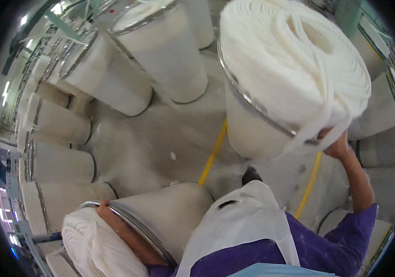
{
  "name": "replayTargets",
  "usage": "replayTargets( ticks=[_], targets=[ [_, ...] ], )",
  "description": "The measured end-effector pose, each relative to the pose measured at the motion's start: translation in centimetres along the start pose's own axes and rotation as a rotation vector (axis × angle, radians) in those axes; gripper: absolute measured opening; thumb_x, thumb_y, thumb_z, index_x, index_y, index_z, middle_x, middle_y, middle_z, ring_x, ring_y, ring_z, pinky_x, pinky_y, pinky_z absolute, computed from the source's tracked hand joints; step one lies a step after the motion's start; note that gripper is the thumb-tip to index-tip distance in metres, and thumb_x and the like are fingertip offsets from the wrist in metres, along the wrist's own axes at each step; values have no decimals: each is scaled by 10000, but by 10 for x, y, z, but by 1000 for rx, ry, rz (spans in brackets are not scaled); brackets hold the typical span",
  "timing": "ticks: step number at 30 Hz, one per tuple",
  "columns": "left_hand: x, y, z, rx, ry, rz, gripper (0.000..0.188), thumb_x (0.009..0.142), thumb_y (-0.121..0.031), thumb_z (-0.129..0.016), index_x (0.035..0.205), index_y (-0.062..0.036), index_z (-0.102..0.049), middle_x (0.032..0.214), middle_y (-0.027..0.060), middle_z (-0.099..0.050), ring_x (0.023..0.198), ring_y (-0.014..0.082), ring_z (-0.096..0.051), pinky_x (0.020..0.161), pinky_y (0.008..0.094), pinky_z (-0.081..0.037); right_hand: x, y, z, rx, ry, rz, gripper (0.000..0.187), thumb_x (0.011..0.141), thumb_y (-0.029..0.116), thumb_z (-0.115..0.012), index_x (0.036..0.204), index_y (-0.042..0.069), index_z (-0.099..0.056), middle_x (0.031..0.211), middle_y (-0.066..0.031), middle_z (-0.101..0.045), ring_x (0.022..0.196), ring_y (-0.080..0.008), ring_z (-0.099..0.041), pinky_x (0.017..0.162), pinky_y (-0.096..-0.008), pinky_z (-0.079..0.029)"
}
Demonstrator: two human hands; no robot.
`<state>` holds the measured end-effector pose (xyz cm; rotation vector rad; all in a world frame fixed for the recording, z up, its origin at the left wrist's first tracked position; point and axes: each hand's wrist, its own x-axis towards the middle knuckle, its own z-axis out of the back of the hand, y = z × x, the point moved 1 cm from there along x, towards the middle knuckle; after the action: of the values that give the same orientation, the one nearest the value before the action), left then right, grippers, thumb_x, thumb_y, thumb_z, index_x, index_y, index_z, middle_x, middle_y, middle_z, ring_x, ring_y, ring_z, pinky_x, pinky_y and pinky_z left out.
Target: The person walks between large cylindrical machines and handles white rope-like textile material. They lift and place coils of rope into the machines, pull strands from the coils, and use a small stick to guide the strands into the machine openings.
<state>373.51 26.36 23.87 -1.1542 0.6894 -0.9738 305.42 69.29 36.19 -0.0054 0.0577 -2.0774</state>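
A large pale sliver can (257, 124) stands ahead on the right, with a thick coil of white sliver (280, 60) heaped above its metal rim. Loose strands of sliver hang down its near side. My right hand (338, 144) grips this can's rim on the right, its fingertips partly hidden by the strands. At the lower left is a second sliver can (174, 207), also topped with white coiled sliver (96, 244). Across this coil lies my left forearm, and my left hand (104, 210) is closed over the can's metal rim.
Several more filled sliver cans (110, 78) line the left and far side. Other cans (377, 111) stand along the right edge. Yellow lines (213, 152) cross the grey floor (137, 134), where a scrap of white fibre lies. Machinery (15, 175) runs along the far left.
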Motion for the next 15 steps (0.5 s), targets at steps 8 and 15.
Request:
replayTargets(
  ticks=[8, 15],
  targets=[
    [53, -39, -100, 198, 88, -63, 569, 849, -53, -590, 1384, 8, -407, 1315, 148, -504, 1175, 281, -492, 1028, 365, -355, 49, -76, -8, 83, 96, -73, 253, 695, 172, -801, 903, 58, -714, 916, -80, -714, 844, -238, -666, 810, -373, -496],
    [72, -60, -162, 341, 99, -115, 565, 854, -59, -588, 1385, 6, -408, 1317, 149, -506, 1178, 281, -494, 1029, 367, -355, 65, -129, -24, 116, 103, -348, 299, 763, 177, -753, 1025, 42, -700, 933, -136, -698, 877, -284, -650, 810, -377, -485]
  ],
)
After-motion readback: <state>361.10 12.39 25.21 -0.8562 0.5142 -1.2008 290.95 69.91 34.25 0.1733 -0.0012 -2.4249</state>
